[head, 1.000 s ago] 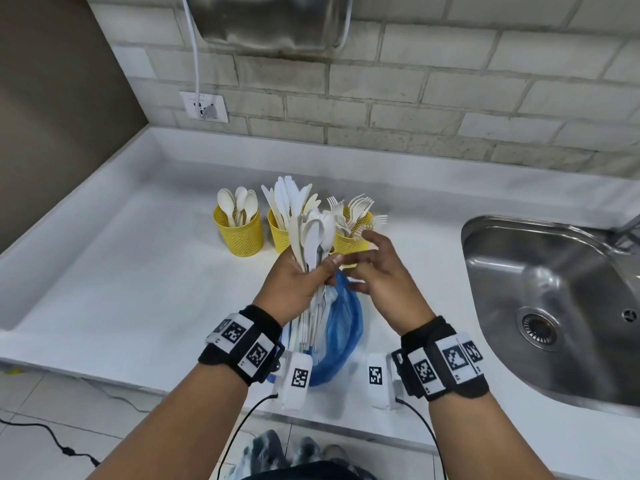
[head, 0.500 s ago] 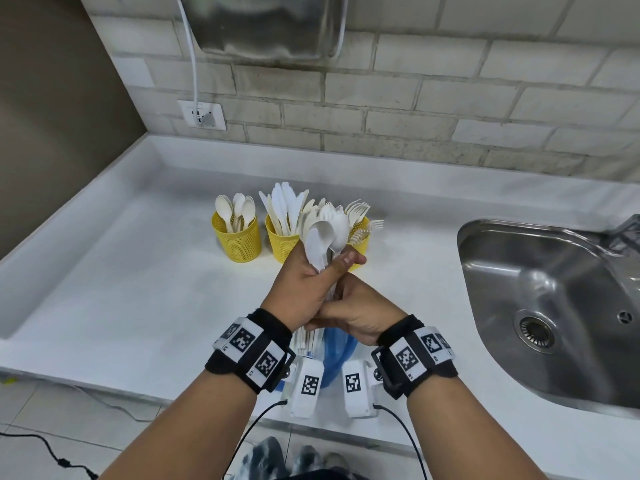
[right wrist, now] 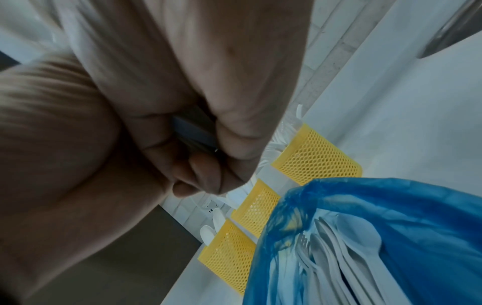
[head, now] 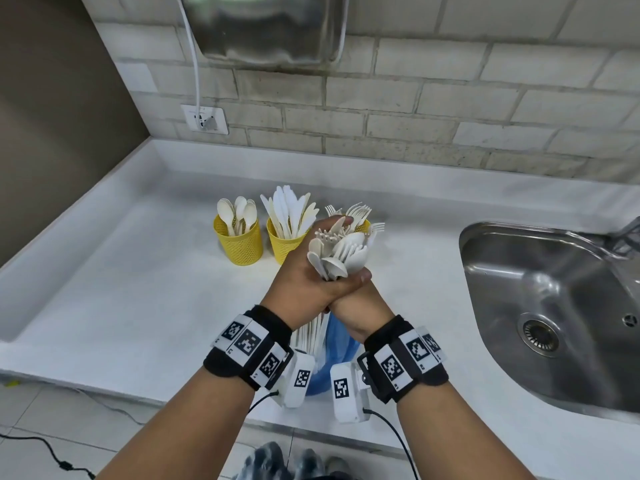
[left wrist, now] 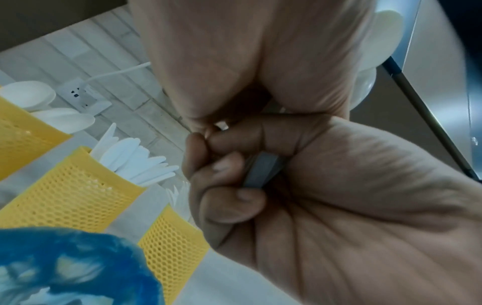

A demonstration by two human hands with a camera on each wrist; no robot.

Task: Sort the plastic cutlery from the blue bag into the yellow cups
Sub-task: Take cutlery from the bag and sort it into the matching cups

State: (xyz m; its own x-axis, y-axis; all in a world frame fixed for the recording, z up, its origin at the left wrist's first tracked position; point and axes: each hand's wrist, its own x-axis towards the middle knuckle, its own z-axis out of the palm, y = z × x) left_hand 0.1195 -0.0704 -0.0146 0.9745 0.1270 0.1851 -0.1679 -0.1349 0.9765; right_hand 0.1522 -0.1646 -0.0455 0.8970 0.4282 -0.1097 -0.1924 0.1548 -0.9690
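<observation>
My left hand [head: 304, 271] grips a bundle of white plastic cutlery [head: 337, 249], with spoon and fork heads fanning out above the fist. Just below it, my right hand [head: 356, 306] is wrapped round the same bundle's handles. The handles run down into the blue bag [head: 341, 348] on the counter; the right wrist view shows more cutlery inside the bag [right wrist: 391, 237]. Behind the hands stand three yellow mesh cups: spoons at left [head: 239, 242], knives in the middle [head: 282, 244], and forks at right [head: 363, 225], the last mostly hidden by the bundle.
A steel sink [head: 554, 306] is sunk into the white counter [head: 121, 289] at the right. A wall socket with a white cable [head: 204, 119] sits on the brick wall. The counter's front edge runs under my wrists.
My right hand has moved from beside the bundle to below my left hand and closed round the handles. The bundle has risen slightly and its heads now lean to the right.
</observation>
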